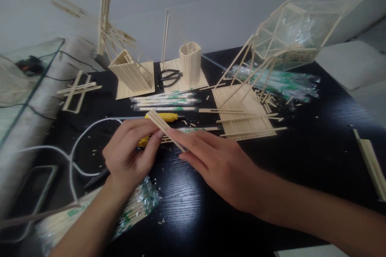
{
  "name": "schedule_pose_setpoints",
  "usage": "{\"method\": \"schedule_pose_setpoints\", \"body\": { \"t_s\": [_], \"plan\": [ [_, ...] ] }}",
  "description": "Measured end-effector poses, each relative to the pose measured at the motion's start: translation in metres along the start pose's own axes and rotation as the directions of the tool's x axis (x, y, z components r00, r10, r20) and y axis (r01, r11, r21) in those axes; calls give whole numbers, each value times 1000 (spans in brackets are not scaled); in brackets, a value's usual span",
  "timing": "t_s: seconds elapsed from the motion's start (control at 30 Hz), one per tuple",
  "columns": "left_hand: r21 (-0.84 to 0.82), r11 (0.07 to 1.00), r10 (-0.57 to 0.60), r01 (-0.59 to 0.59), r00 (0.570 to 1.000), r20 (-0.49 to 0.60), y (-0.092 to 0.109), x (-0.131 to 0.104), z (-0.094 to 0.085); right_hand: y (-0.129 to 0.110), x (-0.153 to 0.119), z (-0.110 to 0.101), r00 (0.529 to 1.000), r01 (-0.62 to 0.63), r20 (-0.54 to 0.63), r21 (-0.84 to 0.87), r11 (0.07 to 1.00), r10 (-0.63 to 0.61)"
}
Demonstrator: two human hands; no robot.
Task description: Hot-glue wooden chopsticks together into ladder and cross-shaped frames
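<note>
Sticks (158,120) slant between both hands, left (129,148) and right (221,162) grips pinched on them.

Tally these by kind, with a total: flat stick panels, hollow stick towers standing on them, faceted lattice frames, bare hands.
Flat stick panels: 3 (left panel, middle panel, right panel)
Hollow stick towers: 2 (left tower, middle tower)
Faceted lattice frame: 1
Bare hands: 2 (left hand, right hand)
Total: 8
</note>
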State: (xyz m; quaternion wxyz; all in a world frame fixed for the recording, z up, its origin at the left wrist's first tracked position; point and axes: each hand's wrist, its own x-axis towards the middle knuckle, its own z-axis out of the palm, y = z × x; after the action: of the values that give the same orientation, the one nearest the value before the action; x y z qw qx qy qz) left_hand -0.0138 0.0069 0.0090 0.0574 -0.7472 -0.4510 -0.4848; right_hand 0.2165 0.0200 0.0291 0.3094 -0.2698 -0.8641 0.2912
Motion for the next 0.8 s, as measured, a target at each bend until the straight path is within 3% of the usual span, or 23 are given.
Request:
{"method": "schedule_pose_setpoints", "body": {
  "t_s": [0.8],
  "plan": [
    [16, 1000, 23, -23, 1000, -5, 3, 1, 0, -2, 2, -1, 1000, -28, 7, 86, 996, 28]
  ]
}}
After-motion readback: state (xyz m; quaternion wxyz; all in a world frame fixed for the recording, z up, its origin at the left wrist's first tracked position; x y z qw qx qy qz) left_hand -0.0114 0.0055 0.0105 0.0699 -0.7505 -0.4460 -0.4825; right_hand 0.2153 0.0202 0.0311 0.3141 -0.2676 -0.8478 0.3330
